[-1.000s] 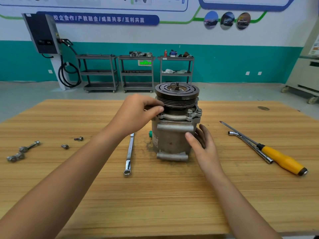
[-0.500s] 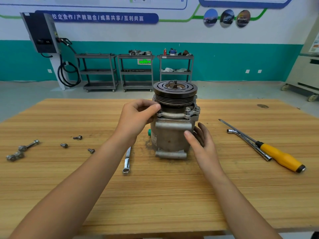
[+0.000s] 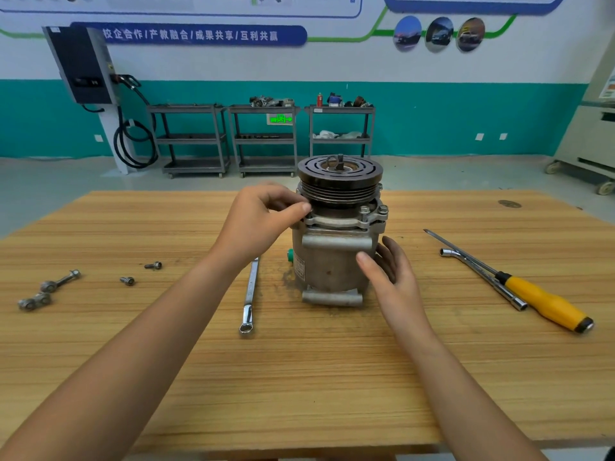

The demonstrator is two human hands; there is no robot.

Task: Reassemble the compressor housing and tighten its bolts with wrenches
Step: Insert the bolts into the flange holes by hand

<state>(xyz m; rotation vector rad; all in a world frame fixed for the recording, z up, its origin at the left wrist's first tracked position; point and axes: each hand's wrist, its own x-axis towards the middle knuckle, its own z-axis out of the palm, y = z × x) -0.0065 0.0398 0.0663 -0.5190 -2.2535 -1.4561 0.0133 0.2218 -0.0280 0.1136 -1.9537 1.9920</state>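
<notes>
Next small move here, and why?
Probably twist down whatever the left hand pinches at the flange edge, likely a hidden bolt: the right hand braces the compressor, and the wrench lies untouched.

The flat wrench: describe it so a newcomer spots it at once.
On the wooden table, find the grey compressor standing mid-table. Just left of its base lies a slim flat chrome wrench, ring end nearest the person. The other long tools, a yellow-handled screwdriver and an L-shaped socket wrench, lie on the right.
</notes>
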